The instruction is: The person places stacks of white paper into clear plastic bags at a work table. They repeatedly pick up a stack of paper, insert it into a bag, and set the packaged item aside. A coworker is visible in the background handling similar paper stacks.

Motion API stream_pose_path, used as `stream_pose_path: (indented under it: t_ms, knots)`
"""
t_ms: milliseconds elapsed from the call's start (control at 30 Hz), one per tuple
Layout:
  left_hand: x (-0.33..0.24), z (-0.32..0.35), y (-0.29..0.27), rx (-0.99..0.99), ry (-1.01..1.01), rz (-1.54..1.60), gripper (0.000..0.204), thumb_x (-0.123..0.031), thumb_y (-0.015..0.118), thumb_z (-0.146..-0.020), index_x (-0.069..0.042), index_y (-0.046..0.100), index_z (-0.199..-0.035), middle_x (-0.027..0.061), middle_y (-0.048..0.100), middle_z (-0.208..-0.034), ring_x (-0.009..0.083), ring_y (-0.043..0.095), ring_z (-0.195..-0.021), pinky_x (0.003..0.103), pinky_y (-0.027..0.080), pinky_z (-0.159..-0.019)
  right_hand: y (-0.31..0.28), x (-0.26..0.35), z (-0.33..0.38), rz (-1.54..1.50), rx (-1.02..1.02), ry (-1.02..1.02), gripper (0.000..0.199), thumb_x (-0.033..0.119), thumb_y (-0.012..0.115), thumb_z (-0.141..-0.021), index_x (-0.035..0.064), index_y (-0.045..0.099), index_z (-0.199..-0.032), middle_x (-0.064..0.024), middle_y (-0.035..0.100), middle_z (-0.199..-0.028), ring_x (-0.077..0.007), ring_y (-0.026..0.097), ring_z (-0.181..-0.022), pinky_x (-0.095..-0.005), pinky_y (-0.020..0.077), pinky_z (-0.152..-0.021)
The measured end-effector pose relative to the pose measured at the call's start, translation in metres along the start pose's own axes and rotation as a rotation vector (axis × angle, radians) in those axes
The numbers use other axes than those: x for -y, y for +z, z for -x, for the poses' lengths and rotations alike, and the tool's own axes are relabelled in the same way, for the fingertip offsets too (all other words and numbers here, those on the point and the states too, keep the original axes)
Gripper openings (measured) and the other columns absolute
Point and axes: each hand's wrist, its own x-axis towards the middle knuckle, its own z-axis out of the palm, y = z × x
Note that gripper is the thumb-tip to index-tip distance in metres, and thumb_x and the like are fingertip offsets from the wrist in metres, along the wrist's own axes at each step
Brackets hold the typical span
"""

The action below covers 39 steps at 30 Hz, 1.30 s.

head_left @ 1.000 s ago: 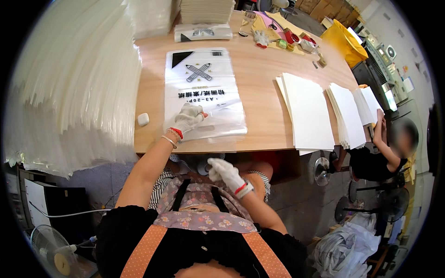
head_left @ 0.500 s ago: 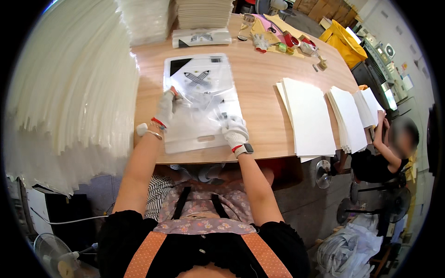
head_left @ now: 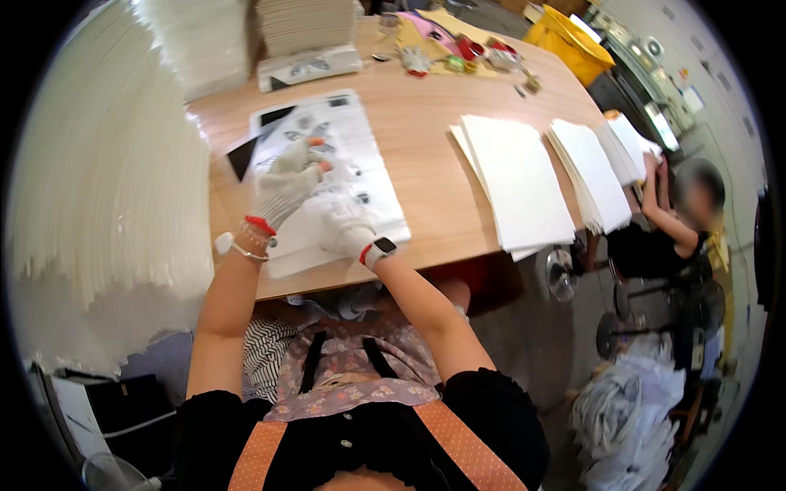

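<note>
A clear printed plastic bag (head_left: 243, 157) with a black corner lies askew over a pile of similar bags (head_left: 372, 164) on the table in front of me. My left hand (head_left: 288, 182), in a white knitted glove with bare fingertips, is over the upper bag, its thumb and a finger pointing right and apart. Close to the near edge of the pile, my right hand (head_left: 348, 227), also gloved, rests on the plastic. Motion smears its fingers, so their grip does not show. Both hands hide part of the printed pattern.
Tall stacks of translucent plastic sleeves (head_left: 106, 204) line the left side. Several piles of white sheets (head_left: 516, 184) lie to the right. Tape rolls (head_left: 470, 49) and a spare glove (head_left: 415, 60) are at the back. A co-worker (head_left: 655, 237) sits beyond the right edge.
The upper bag has shifted left and tilted against the pile. My right hand has come left, nearer my left hand. The whole view has shifted somewhat.
</note>
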Motion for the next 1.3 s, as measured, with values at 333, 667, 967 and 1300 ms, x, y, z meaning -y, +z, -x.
stream_pose_path:
  t_ms: [333,667,967,1300]
  knots:
    - [0.028,0.072,-0.015,-0.474,0.462,-0.383,0.052,-0.003,0.067,-0.077,0.001,0.047,-0.125,0.0175,0.055,-0.117,0.0288,0.055,-0.107,0.036,0.045,-0.09,-0.129,-0.214,0.213,0.455,-0.124,0.532,0.085,0.036,0.071,-0.071,0.0069,0.033,-0.141,-0.0187,0.043,-0.138,-0.039,0.037,-0.128,-0.0428,0.0301,-0.107]
    - [-0.027,0.125,0.027,-0.002,0.422,-0.295,0.025,0.001,0.061,-0.081,-0.003,0.059,-0.106,0.0082,0.064,-0.096,0.018,0.062,-0.087,0.029,0.048,-0.08,-0.15,-0.309,0.231,-0.138,-0.269,0.674,0.064,0.052,0.065,-0.079,0.0064,0.054,-0.124,-0.0142,0.066,-0.107,-0.0321,0.062,-0.101,-0.0404,0.0482,-0.086]
    - [0.061,0.107,0.234,0.849,-0.657,1.556,0.03,-0.024,0.052,-0.095,-0.003,0.045,-0.115,0.0101,0.054,-0.114,0.0259,0.054,-0.103,0.036,0.048,-0.088,-0.138,-0.176,0.207,0.105,-0.562,0.371,0.022,0.009,0.045,-0.089,0.0095,0.066,-0.097,-0.006,0.067,-0.096,-0.0179,0.064,-0.08,-0.0298,0.0516,-0.066]
    - [-0.004,0.111,0.152,0.844,-0.455,0.419,0.056,-0.009,0.053,-0.075,0.0,0.042,-0.129,0.014,0.052,-0.117,0.0206,0.054,-0.102,0.036,0.047,-0.087,-0.063,-0.181,0.333,-1.028,-0.398,0.903,0.034,0.024,0.046,-0.095,-0.002,0.052,-0.116,-0.0145,0.061,-0.099,-0.0256,0.063,-0.082,-0.038,0.0545,-0.07]
